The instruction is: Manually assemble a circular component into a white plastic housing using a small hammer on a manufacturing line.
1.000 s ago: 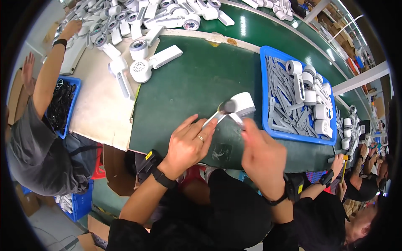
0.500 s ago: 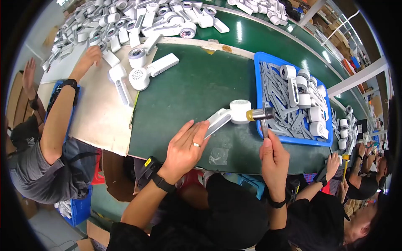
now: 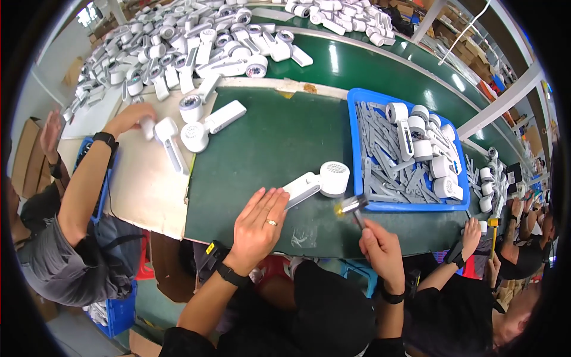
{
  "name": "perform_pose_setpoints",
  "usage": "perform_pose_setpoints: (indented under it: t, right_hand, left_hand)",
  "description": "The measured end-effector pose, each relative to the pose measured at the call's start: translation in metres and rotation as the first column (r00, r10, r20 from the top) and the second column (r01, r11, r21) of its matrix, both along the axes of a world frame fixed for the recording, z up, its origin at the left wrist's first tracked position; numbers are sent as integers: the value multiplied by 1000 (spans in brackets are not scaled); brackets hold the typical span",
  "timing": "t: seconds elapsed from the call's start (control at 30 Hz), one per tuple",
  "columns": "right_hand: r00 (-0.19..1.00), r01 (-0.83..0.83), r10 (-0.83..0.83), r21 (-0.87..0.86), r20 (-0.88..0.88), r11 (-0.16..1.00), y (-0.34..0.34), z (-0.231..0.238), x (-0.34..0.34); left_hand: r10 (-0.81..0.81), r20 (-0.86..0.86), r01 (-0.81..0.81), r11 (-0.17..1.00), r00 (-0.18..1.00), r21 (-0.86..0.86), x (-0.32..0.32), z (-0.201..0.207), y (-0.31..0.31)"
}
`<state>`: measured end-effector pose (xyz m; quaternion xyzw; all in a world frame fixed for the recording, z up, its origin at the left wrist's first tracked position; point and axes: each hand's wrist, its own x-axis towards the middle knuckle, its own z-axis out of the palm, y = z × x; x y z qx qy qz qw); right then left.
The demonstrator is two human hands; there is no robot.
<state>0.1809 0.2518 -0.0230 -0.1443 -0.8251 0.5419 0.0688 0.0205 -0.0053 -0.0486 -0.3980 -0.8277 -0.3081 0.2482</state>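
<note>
A white handheld fan (image 3: 333, 179) with a round vented head lies on the green tabletop. Stretched fingers of my left hand (image 3: 257, 229) cover its handle and hold it against the surface. In my right hand (image 3: 381, 247) is a small hammer (image 3: 352, 205), its handle gripped in closed fingers. The hammer's head, dark metal with a yellow face, is blurred and hovers just below and right of the fan head, apart from it. My left thumb is hidden.
A blue tray (image 3: 355, 140) of grey strips and white fan parts stands right. More fans (image 3: 196, 140) lie left, near a co-worker's hand (image 3: 132, 116); a heap (image 3: 196, 47) fills the far side. Another co-worker's hand (image 3: 471, 235) is at right.
The hammer has come away from the fan's head, down and toward me, with my right hand. My left hand stays on the fan. The co-worker's hand at left has reached a white part.
</note>
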Motion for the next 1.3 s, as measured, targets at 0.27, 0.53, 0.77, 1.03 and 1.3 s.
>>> perform_pose_setpoints:
  t: [0.27,0.53,0.77,1.03,1.3]
  right_hand:
    - [982,-114,137,-168,132,979,6,0,-12]
    - [985,-145,159,-198,60,969,12,-8,-10]
    - [981,-194,196,-146,0,970,13,-6,-13]
    - [988,-151,155,-152,20,977,23,-6,-2]
    - [977,-212,207,-162,-51,964,20,-3,-10]
  left_hand:
    - [159,210,-179,981,965,80,-52,48,-1]
    - [505,250,-499,862,826,-95,-285,101,22]
    - [689,189,-673,725,700,-146,-406,81,51]
    - [664,82,-644,744,744,-179,-443,35,89]
    - [203,93,-167,940,975,-298,-342,92,125]
